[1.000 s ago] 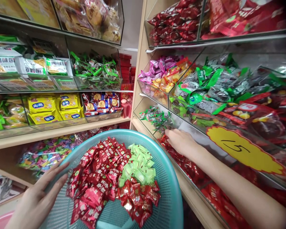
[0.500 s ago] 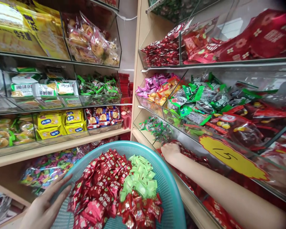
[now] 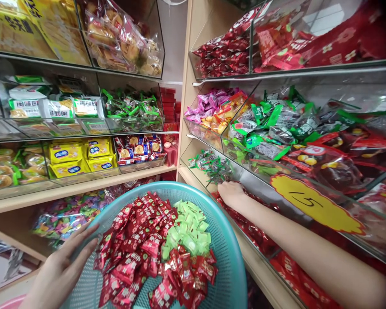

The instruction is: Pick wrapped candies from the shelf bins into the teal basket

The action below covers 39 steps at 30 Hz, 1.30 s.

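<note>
A turquoise mesh basket (image 3: 227,240) holds a heap of red wrapped sweets (image 3: 131,249), pale green packets (image 3: 189,227) and shiny red sweets (image 3: 188,272). My left hand (image 3: 59,262) holds the basket's left rim, thumb and forefinger showing along it. On the right my right hand (image 3: 233,194) reaches into a low clear bin of dark red wrapped sweets (image 3: 251,227). Its fingers are curled downward among them, and the tips are hidden. Just behind that hand are small green-and-clear packets (image 3: 209,165).
Clear bins of snacks line shelves on both sides: yellow packs (image 3: 67,156), green-edged bags (image 3: 276,120) and red bags (image 3: 225,56). A yellow price tag (image 3: 315,204) marked 15 hangs above my right forearm. Colourful sweets (image 3: 70,219) lie on the low left shelf.
The view has tilted slightly downward. Some red packets have shifted toward the front middle of the basket. Both hands stay at nearly the same places, the right still in the bin.
</note>
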Each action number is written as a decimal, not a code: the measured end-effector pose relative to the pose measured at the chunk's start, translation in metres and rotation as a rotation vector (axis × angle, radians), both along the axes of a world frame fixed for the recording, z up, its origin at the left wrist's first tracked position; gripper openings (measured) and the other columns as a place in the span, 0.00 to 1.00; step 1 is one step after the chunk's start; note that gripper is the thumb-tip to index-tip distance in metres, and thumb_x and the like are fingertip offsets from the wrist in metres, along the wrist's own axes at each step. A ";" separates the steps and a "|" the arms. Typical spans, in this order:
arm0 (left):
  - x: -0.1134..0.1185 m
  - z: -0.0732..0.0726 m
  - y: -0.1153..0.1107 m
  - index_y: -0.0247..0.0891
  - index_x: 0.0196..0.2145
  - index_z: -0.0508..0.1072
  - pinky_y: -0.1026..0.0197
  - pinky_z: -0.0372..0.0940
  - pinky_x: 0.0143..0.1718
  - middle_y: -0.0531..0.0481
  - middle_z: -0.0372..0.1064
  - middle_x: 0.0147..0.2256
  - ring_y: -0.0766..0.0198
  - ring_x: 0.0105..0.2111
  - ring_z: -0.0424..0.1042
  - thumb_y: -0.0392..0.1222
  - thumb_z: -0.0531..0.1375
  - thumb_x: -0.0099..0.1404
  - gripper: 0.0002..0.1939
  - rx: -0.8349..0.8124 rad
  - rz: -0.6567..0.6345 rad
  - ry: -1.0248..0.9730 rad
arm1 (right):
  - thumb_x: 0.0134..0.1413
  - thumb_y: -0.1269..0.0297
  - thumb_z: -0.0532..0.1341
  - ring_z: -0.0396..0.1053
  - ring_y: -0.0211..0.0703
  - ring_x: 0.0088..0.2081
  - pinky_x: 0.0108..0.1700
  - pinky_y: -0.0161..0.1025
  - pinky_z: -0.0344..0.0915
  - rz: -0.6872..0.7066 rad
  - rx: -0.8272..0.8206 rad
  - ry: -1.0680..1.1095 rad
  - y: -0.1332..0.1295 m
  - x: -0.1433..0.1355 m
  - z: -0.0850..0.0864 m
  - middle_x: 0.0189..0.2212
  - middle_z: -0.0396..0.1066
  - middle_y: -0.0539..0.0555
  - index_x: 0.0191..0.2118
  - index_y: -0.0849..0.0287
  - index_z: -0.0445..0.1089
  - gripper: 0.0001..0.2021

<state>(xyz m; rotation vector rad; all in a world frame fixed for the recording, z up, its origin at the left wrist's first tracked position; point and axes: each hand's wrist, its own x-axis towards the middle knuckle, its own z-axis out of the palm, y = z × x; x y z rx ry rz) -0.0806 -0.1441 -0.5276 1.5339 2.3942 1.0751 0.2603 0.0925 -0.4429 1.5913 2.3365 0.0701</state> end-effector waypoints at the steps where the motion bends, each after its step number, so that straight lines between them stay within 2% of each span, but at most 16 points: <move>1: 0.002 0.002 0.000 0.44 0.46 0.71 0.53 0.61 0.48 0.49 0.65 0.51 0.53 0.53 0.60 0.57 0.54 0.51 0.26 -0.001 0.000 0.001 | 0.54 0.75 0.49 0.67 0.49 0.46 0.41 0.42 0.63 -0.005 0.018 -0.012 -0.002 -0.001 0.003 0.43 0.68 0.68 0.44 0.65 0.70 0.16; 4: 0.010 0.010 -0.001 0.42 0.46 0.71 0.52 0.60 0.49 0.47 0.67 0.50 0.53 0.52 0.62 0.58 0.54 0.51 0.28 -0.031 0.010 -0.009 | 0.52 0.78 0.48 0.67 0.48 0.45 0.41 0.40 0.62 0.005 0.065 -0.038 -0.009 -0.002 0.016 0.43 0.69 0.65 0.43 0.65 0.69 0.17; 7: 0.018 0.019 -0.002 0.40 0.47 0.70 0.52 0.60 0.49 0.45 0.65 0.51 0.53 0.53 0.60 0.59 0.53 0.51 0.30 -0.069 0.032 -0.024 | 0.52 0.76 0.49 0.66 0.50 0.45 0.40 0.41 0.61 0.038 0.105 -0.044 -0.025 -0.001 0.033 0.42 0.69 0.64 0.42 0.65 0.69 0.15; 10: 0.025 0.026 -0.002 0.40 0.46 0.70 0.52 0.62 0.47 0.46 0.65 0.52 0.52 0.54 0.59 0.61 0.52 0.51 0.30 -0.106 0.041 -0.046 | 0.54 0.71 0.49 0.67 0.50 0.42 0.37 0.40 0.60 0.134 0.148 -0.013 -0.050 0.002 0.046 0.40 0.69 0.64 0.39 0.64 0.69 0.12; 12: 0.028 0.029 -0.003 0.39 0.47 0.70 0.52 0.63 0.47 0.46 0.65 0.51 0.52 0.54 0.59 0.61 0.51 0.52 0.30 -0.119 0.044 -0.060 | 0.53 0.69 0.50 0.68 0.46 0.37 0.33 0.38 0.58 0.225 0.119 0.054 -0.067 0.002 0.045 0.35 0.70 0.61 0.35 0.63 0.69 0.11; 14: 0.030 0.030 -0.003 0.39 0.47 0.69 0.52 0.61 0.49 0.46 0.64 0.52 0.52 0.54 0.59 0.60 0.51 0.53 0.30 -0.119 0.040 -0.064 | 0.51 0.67 0.52 0.67 0.41 0.31 0.29 0.35 0.56 0.311 -0.035 0.151 -0.081 0.000 0.034 0.29 0.70 0.55 0.30 0.61 0.69 0.09; 18: 0.030 0.028 -0.004 0.39 0.48 0.69 0.51 0.58 0.51 0.45 0.63 0.53 0.53 0.55 0.58 0.60 0.51 0.53 0.30 -0.100 0.040 -0.057 | 0.43 0.69 0.55 0.63 0.35 0.25 0.23 0.32 0.51 0.435 -0.512 0.212 -0.095 -0.009 -0.002 0.21 0.67 0.49 0.24 0.60 0.68 0.05; 20: 0.030 0.027 -0.005 0.38 0.48 0.69 0.51 0.59 0.50 0.44 0.63 0.53 0.53 0.55 0.57 0.59 0.51 0.53 0.30 -0.105 0.043 -0.061 | 0.42 0.69 0.57 0.63 0.36 0.25 0.24 0.32 0.52 0.439 -0.581 0.129 -0.098 -0.014 -0.013 0.21 0.67 0.50 0.24 0.61 0.69 0.04; 23: 0.030 0.026 -0.005 0.39 0.48 0.69 0.52 0.60 0.49 0.43 0.62 0.53 0.52 0.56 0.55 0.59 0.50 0.54 0.30 -0.110 0.046 -0.058 | 0.47 0.65 0.58 0.66 0.42 0.30 0.28 0.36 0.57 0.411 -0.398 0.050 -0.107 -0.024 -0.014 0.27 0.70 0.55 0.29 0.63 0.70 0.07; 25: 0.030 0.026 -0.005 0.39 0.48 0.69 0.53 0.60 0.49 0.44 0.62 0.54 0.52 0.56 0.55 0.59 0.50 0.54 0.29 -0.113 0.042 -0.058 | 0.49 0.63 0.58 0.67 0.45 0.34 0.34 0.39 0.61 0.471 -0.284 0.093 -0.118 -0.035 -0.013 0.32 0.70 0.58 0.34 0.65 0.70 0.10; 27: 0.031 0.026 -0.006 0.40 0.48 0.68 0.53 0.61 0.49 0.44 0.61 0.54 0.53 0.57 0.54 0.59 0.50 0.55 0.29 -0.110 0.031 -0.065 | 0.47 0.61 0.60 0.65 0.47 0.39 0.40 0.42 0.62 0.632 -0.258 0.157 -0.133 -0.048 -0.021 0.37 0.69 0.59 0.41 0.64 0.68 0.15; 30: 0.032 0.026 -0.006 0.40 0.48 0.68 0.53 0.58 0.51 0.44 0.61 0.54 0.54 0.58 0.52 0.58 0.50 0.55 0.28 -0.090 0.022 -0.072 | 0.38 0.55 0.65 0.61 0.50 0.45 0.47 0.47 0.60 0.937 -0.263 0.150 -0.156 -0.067 -0.049 0.42 0.65 0.59 0.45 0.64 0.64 0.27; 32: 0.032 0.024 -0.007 0.40 0.48 0.68 0.53 0.57 0.52 0.44 0.61 0.54 0.55 0.58 0.51 0.57 0.51 0.56 0.27 -0.077 0.020 -0.071 | 0.40 0.59 0.64 0.60 0.49 0.46 0.51 0.48 0.56 1.038 -0.211 0.132 -0.167 -0.076 -0.073 0.41 0.65 0.57 0.44 0.61 0.65 0.23; 35: 0.029 0.020 -0.008 0.41 0.48 0.69 0.51 0.55 0.54 0.45 0.62 0.54 0.54 0.57 0.54 0.56 0.51 0.56 0.26 -0.034 0.007 -0.046 | 0.47 0.65 0.58 0.61 0.46 0.42 0.50 0.45 0.57 1.065 -0.064 0.194 -0.175 -0.081 -0.099 0.38 0.66 0.54 0.41 0.58 0.66 0.12; 39: 0.027 0.014 -0.008 0.44 0.48 0.69 0.52 0.57 0.52 0.47 0.62 0.54 0.54 0.56 0.55 0.56 0.52 0.56 0.25 0.008 -0.001 -0.037 | 0.51 0.67 0.55 0.61 0.43 0.35 0.40 0.42 0.59 1.108 0.097 0.319 -0.175 -0.083 -0.111 0.32 0.66 0.51 0.36 0.56 0.66 0.05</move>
